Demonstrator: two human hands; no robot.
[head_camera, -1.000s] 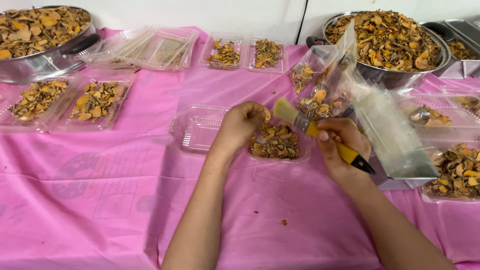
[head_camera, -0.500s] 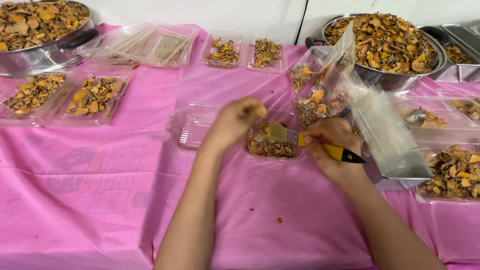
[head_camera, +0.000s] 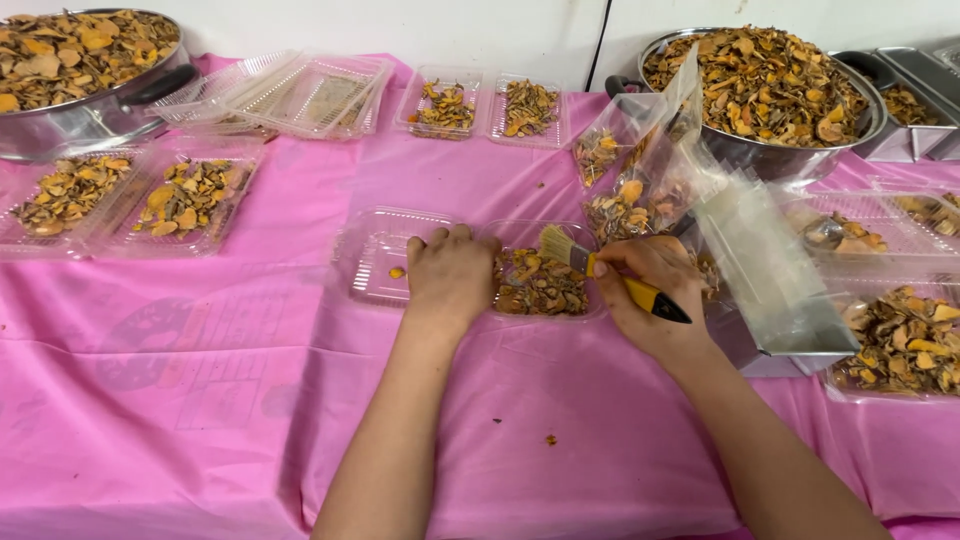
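Pink tablecloth (head_camera: 200, 400): left hand (head_camera: 450, 275) now presses the tray (head_camera: 540, 285) flat, right hand (head_camera: 650, 300) gripping the lowered brush (head_camera: 600, 265).

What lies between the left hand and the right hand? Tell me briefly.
In the head view, the filled half of a clear hinged tray of dried orange-brown slices lies between the left hand and right hand, with the brush bristles over it.

Bright even light, soft faint shadows, sharp focus, slight wide-angle edge stretch
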